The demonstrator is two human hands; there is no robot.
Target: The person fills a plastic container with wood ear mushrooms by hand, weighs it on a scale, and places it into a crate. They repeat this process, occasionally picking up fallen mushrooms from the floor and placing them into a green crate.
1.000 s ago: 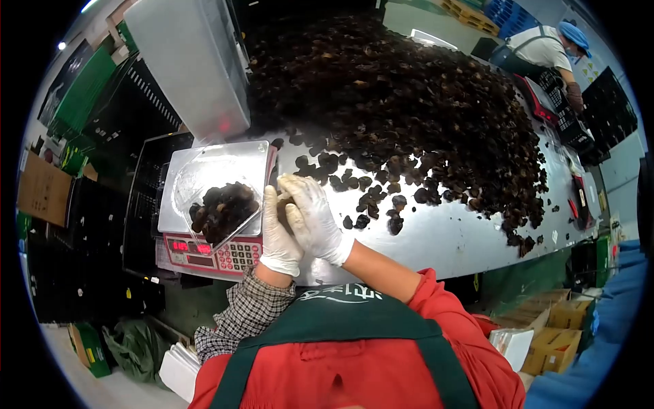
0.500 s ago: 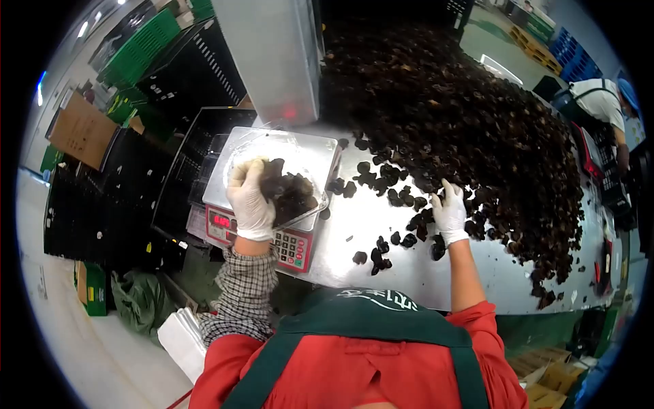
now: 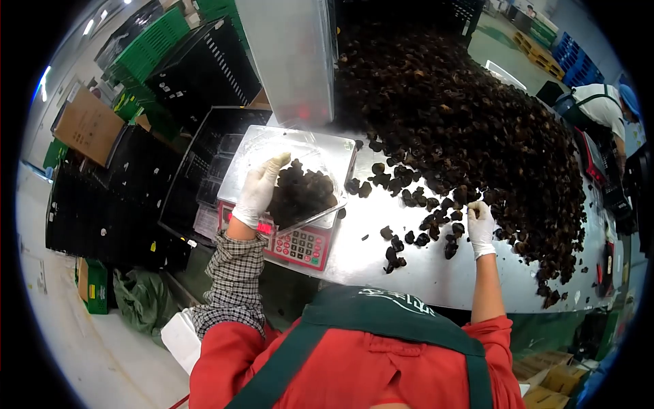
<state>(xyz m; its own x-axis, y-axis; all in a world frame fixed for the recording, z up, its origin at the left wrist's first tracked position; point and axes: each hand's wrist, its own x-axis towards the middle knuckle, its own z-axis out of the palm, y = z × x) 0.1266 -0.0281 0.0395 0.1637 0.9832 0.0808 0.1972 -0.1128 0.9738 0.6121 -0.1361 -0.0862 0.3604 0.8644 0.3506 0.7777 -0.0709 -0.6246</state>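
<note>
A clear plastic box (image 3: 320, 219) holding dark wood ear mushrooms (image 3: 303, 194) stands on the steel plate of a digital scale (image 3: 298, 247) with red-lit digits. My left hand (image 3: 259, 192), in a white glove, is closed at the box's left side, fingers pressed together beside the mushrooms; the exact grip is partly hidden. My right hand (image 3: 481, 230), gloved too, is at the near edge of a large mushroom pile (image 3: 463, 109). Its fingers curl inward, with a small dark piece of mushroom showing between them. Loose mushrooms (image 3: 393, 258) lie between the hands.
A tall grey metal column (image 3: 289, 61) rises behind the scale. Left of it sits a black crate (image 3: 197, 160) with clear boxes; stacked crates (image 3: 102, 211) and a cardboard box (image 3: 87, 126) stand farther left. Another person (image 3: 599, 105) is at the table's far right.
My right hand has moved right along the pile's edge and its spread fingers have curled closed. My left hand has shifted toward the box's left side, uncovering more mushrooms. The view has shifted slightly.
</note>
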